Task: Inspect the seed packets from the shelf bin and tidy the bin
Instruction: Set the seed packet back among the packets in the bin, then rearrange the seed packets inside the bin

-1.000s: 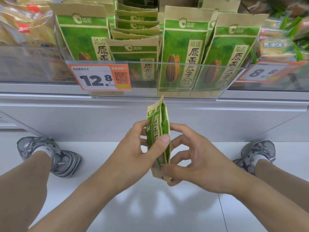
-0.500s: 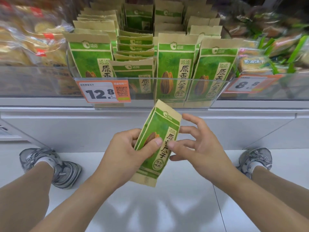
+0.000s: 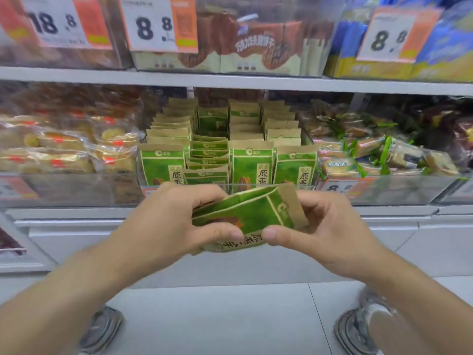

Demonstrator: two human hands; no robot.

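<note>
**Packet turned sideways, raised toward bin**

Left hand [image 3: 163, 221]: fingers curled over the packet [image 3: 245, 216], thumb pinched on its lower edge. The packet, upright and tilted half a second ago, is now laid on its side, brown top flap pointing right, and held just in front of the bin [image 3: 256, 187] lip. Right hand [image 3: 325, 226]: now closed on the flap end, thumb beneath; earlier it was merely spread beside the packet. The view has been lifted, so upper shelves are shown. Inspection is judged nearly finished; return to the sunken middle row [image 3: 208, 160] seems likely next.
</note>
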